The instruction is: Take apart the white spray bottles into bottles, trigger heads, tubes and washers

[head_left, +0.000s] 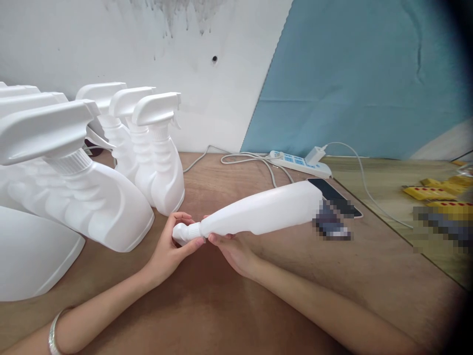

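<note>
A white plastic spray bottle [262,209] lies tipped on its side in the air above the table, its base pointing right. My left hand [168,251] is closed around the white spray head [181,232] at the bottle's left end, thumb along the near side. Just right of the collar, my right hand [232,251] grips the bottle's neck end, with the thumb in front and most fingers hidden behind or beneath it. Both hands nearly meet at the collar.
Several white spray bottles [162,162] stand upright at the left on the brown wooden table [229,305]. A power strip [301,164] with cables and a dark phone [334,197] lie at the back right. Yellow objects [432,192] sit farther right. A white wall and blue sheet rise behind.
</note>
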Action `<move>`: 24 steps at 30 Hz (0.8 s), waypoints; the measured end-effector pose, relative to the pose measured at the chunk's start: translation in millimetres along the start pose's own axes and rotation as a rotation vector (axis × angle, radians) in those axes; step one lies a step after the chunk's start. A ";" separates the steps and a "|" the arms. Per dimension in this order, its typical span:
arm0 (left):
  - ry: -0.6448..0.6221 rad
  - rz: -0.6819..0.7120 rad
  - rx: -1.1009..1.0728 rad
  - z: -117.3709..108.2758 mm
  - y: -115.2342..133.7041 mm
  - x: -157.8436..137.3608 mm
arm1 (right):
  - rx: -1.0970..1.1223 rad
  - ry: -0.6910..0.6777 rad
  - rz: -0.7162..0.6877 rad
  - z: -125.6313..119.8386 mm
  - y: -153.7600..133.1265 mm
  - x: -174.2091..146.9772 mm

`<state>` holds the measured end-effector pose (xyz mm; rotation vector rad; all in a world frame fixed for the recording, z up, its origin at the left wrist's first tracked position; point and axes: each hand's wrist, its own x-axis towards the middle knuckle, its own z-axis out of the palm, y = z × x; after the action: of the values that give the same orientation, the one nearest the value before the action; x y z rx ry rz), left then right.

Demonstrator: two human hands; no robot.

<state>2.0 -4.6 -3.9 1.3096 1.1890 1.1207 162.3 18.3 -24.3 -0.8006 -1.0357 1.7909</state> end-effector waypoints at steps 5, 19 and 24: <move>-0.021 -0.034 0.041 -2.3 0.8 0.1 | 0.035 -0.011 -0.026 3.6 -2.3 0.4; 0.015 0.036 0.203 0.2 3.0 -2.4 | 0.094 -0.016 -0.020 4.8 -4.8 2.7; 0.058 0.121 0.246 2.3 1.0 -5.7 | 0.082 0.004 -0.016 3.8 -3.3 2.8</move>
<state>3.8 -10.5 -3.1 1.5622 1.3377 1.1313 159.2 20.5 -20.0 -0.7434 -0.9568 1.8049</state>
